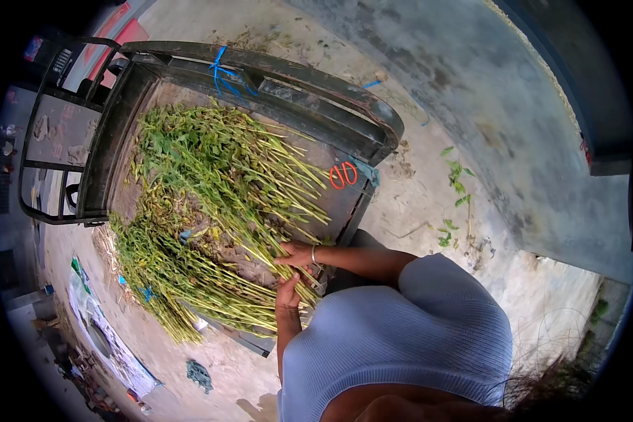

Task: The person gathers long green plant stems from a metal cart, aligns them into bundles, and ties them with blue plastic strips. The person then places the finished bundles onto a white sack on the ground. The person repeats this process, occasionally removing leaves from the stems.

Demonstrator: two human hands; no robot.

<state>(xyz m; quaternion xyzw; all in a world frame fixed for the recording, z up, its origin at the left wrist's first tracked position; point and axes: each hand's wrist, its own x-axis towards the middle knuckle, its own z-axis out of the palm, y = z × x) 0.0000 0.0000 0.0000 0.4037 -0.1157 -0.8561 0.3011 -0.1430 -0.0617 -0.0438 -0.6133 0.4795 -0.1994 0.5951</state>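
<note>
Green stalks [218,204] with leafy tops lie heaped across the rusty bed of a cart [316,95], their pale cut ends pointing toward the person. At the near edge of the heap both hands work on the same bunch of stems. The right hand [297,253], a bangle on its wrist, lies over the stems from above with its grip curled around them. The left hand [287,294] comes up from below, its grip pressed together on the stem ends just beside the right hand. Red-handled scissors [343,174] lie on the cart bed near its right rim, apart from both hands. A few loose sprigs [456,204] lie on the concrete ground [429,183] to the right of the cart.
</note>
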